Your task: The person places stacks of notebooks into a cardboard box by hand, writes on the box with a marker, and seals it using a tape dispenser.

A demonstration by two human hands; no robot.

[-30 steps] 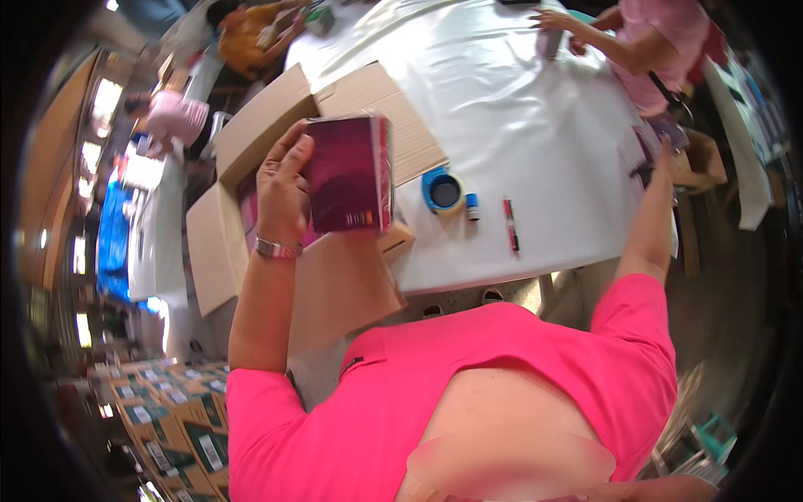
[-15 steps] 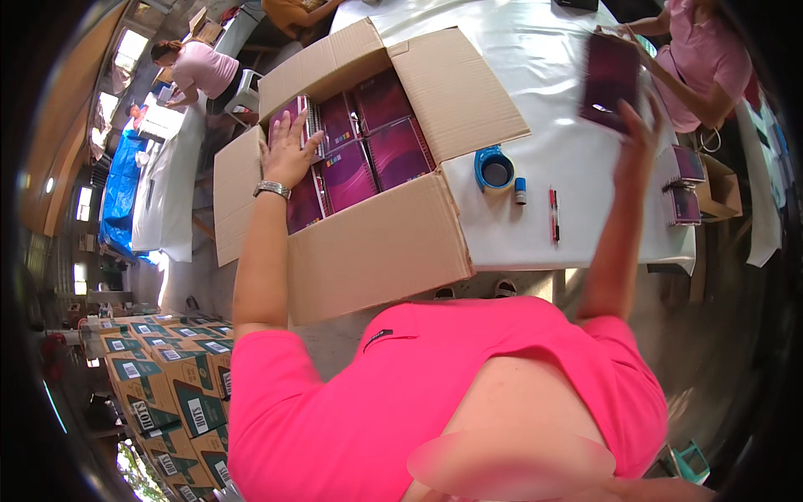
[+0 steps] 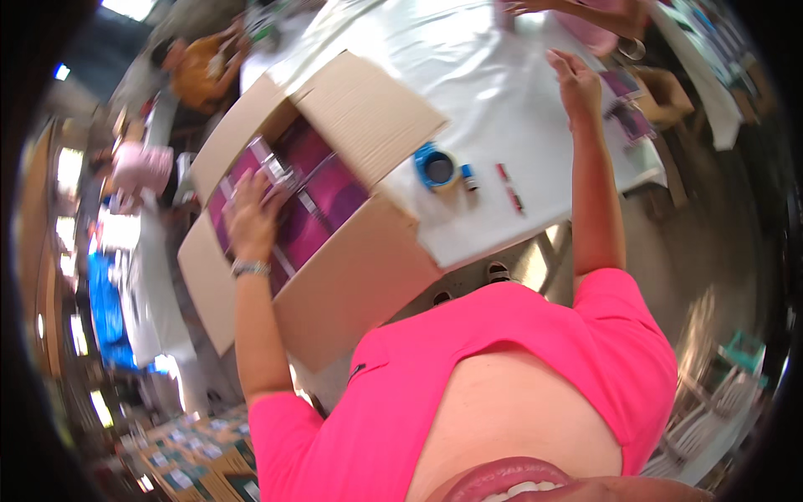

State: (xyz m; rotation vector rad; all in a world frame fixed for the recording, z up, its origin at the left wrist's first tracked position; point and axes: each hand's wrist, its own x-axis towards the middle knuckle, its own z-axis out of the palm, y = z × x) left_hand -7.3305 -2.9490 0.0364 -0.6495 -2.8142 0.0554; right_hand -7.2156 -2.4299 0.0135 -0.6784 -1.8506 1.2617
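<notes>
Reaching into the open cardboard box [image 3: 351,284], left hand [image 3: 249,213] lies flat, fingers spread, on magenta packs [image 3: 322,197] at 10 o'clock, likely to pick one. Right hand [image 3: 577,79] hovers open, empty, at 1 o'clock over white table [image 3: 502,125]. Blue tape roll [image 3: 437,167] sits beside the box flap.

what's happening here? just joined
A person in a pink shirt stands at a white table with an open cardboard box on it. Their left hand rests on the magenta packs inside the box. Their right hand is open and empty, stretched over the far side of the table. A blue tape roll and red markers lie beside the box. Other people work nearby.
</notes>
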